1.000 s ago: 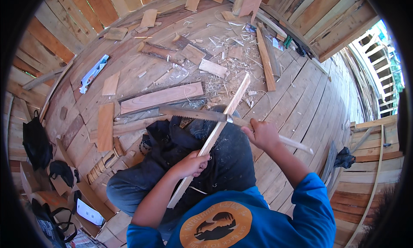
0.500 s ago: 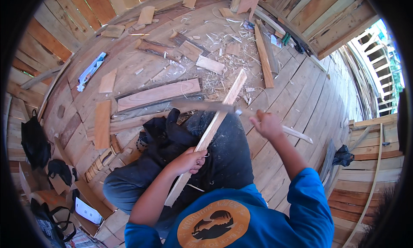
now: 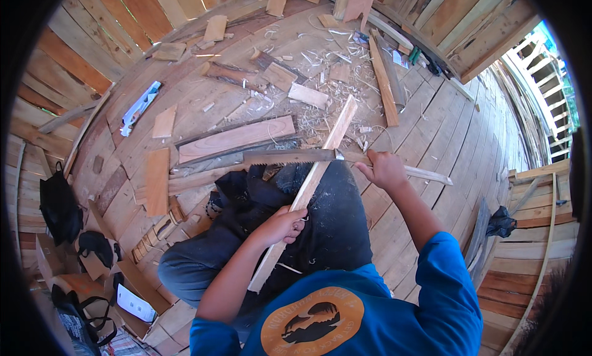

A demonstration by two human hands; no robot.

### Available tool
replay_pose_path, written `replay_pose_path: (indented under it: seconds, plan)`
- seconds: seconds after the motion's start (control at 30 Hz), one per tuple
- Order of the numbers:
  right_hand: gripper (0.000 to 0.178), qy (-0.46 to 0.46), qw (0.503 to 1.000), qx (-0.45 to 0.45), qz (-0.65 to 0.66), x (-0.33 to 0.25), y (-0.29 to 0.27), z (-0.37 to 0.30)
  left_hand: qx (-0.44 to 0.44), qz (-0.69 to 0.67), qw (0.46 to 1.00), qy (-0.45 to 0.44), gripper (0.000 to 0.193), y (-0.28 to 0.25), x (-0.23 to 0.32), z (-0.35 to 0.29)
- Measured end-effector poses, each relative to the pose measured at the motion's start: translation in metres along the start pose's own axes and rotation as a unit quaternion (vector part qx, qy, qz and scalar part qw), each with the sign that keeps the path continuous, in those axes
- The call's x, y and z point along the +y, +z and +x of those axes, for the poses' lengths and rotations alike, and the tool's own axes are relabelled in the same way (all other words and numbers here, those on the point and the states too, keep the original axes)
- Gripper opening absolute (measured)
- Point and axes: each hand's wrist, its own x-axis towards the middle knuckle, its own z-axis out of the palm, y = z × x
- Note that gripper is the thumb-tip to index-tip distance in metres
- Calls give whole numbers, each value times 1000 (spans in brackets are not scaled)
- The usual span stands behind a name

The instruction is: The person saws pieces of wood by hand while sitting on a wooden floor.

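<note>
My left hand (image 3: 280, 226) is closed around the lower part of a long, pale wooden strip (image 3: 327, 146). The strip slants across my lap, its far end pointing away from me. My right hand (image 3: 387, 169) grips the long wooden handle of a saw-toothed knife (image 3: 290, 157); the handle's pale end (image 3: 428, 174) sticks out beyond the hand. Its dark blade crosses the strip above my left hand, with teeth showing along the lower edge toward the tip. Whether the blade bites into the wood, I cannot tell.
Curled shavings (image 3: 320, 109) and offcuts litter the plank floor ahead. A bark-edged board (image 3: 237, 139) lies beyond my knees, a short plank (image 3: 158, 182) to its left. Cardboard boxes (image 3: 139, 285) and a black bag (image 3: 60, 206) stand at left. A long plank (image 3: 383, 78) lies farther off.
The blade, blurred before, is now sharp and sits slightly farther up the strip. My left hand keeps its hold. The whole view has shifted a little.
</note>
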Motion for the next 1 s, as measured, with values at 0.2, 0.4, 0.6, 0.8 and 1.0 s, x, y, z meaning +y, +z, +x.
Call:
replay_pose_path:
  seconds: [0.2, 0.4, 0.6, 0.8, 1.0]
  plan:
    - [69, 380, 918, 84, 69, 100, -23, 20, 10, 99, 994, 41, 18, 2, -10, -4]
    - [69, 362, 926, 91, 56, 138, -49, -48, -26, 24, 999, 15, 20, -7, -12, 0]
    - [53, 266, 940, 57, 208, 37, 21, -65, 15, 25, 1000, 11, 21, -2, -7, -12]
    - [48, 151, 911, 80, 375, -67, 30, -32, 69, 94, 993, 22, 21, 11, -6, -14]
    - [44, 44, 943, 23, 329, -59, 13, -29, 133, 190, 970, 71, 21, 22, -16, -10]
